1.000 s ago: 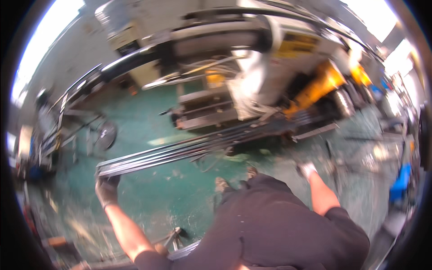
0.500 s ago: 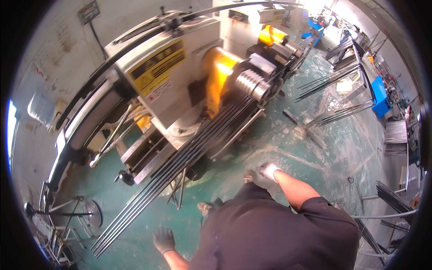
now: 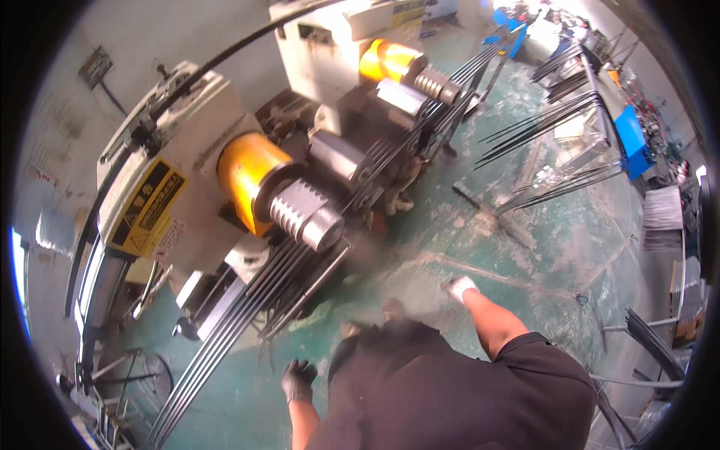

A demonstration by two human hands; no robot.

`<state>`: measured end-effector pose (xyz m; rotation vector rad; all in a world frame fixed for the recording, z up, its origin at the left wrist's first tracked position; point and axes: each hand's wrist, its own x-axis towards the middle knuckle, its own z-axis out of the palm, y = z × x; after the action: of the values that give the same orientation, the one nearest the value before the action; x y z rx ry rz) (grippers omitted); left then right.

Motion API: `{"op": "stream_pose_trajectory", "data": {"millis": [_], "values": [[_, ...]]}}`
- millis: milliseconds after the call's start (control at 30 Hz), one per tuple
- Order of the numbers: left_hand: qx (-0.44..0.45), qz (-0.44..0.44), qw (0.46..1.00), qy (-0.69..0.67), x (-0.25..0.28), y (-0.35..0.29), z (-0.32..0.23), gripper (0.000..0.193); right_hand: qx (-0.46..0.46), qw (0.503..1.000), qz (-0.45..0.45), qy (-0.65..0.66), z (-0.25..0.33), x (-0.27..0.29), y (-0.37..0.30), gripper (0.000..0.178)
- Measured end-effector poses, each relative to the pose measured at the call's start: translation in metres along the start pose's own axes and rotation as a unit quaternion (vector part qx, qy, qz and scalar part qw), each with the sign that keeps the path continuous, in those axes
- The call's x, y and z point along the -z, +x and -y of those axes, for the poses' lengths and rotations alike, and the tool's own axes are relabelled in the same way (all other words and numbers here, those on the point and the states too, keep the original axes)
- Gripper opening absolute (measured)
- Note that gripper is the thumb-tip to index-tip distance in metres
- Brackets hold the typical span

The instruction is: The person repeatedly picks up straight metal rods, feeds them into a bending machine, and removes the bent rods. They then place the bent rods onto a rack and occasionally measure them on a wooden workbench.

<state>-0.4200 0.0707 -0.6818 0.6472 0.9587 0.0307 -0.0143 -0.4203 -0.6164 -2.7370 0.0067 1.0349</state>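
Rods [image 3: 229, 334] lie fwd-L of both hands [image 3: 298, 381] [image 3: 460, 289], nearer the L.

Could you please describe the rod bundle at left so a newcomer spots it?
Find the nearer pale machine, left. Below its yellow drum, the rod bundle slants toward the lower left; unlike the rods at right, it lies nearest the left hand.

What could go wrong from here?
Snag: the ridged shaft beside the rods shows no cover; if it turns, a glove straying there could catch.
Knock: the rods jut out to the lower left, and neither the left hand nor the right hand holds them, so a bump might shift them.
Trip: a dark bar lies low over the floor ahead of the right hand; a foot could catch it.
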Motion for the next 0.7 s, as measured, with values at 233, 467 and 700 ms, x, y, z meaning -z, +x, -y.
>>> {"op": "stream_pose_trajectory", "data": {"millis": [233, 467, 700], "values": [[0.032, -0.154, 0.972, 0.173, -0.115, 0.004, -0.035, 0.036, 0.021, 0.959, -0.091, 0.267, 0.007, 0.016, 0.014, 0.048], [-0.026, -0.174, 0.961, 0.215, -0.119, 0.053, -0.073, 0.038, -0.081, 0.977, 0.034, 0.195, -0.023, -0.008, 0.006, 0.045], [-0.03, -0.216, 0.947, 0.237, -0.107, 0.071, -0.05, 0.03, -0.157, 0.968, 0.129, 0.148, -0.024, 0.025, 0.088, 0.043]]}}
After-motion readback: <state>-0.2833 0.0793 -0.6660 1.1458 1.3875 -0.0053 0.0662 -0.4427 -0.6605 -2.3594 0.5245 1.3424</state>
